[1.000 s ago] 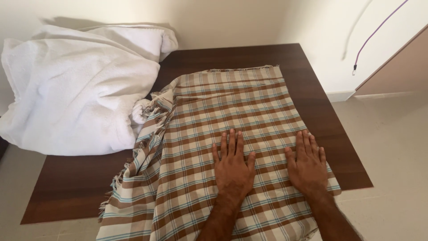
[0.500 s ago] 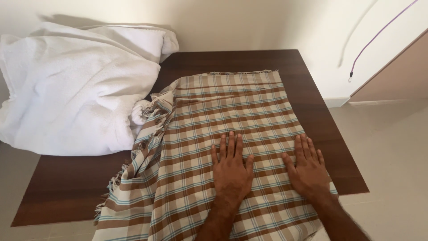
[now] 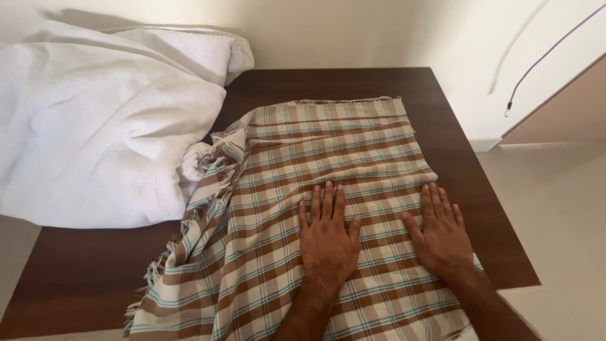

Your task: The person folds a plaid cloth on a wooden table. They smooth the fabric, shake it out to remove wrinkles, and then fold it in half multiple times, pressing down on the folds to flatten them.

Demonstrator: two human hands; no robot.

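Pressing flat on the checked cloth (image 3: 328,158), both hands show in the head view, the only 1 supplied. Left hand (image 3: 328,243): palm down, fingers straight and close together, thumb out to the right, grasping nothing. Right hand (image 3: 442,237): palm down near the cloth's right edge, fingers slightly spread, likewise gripping nothing. The cloth, brown, cream and pale-blue plaid with a fringed left edge, lies spread over the dark wooden table (image 3: 454,139), its near end hanging off the front. White bedding (image 3: 95,126) is heaped at the left, touching the fringe. A purple cord (image 3: 543,60) hangs on the wall beyond.
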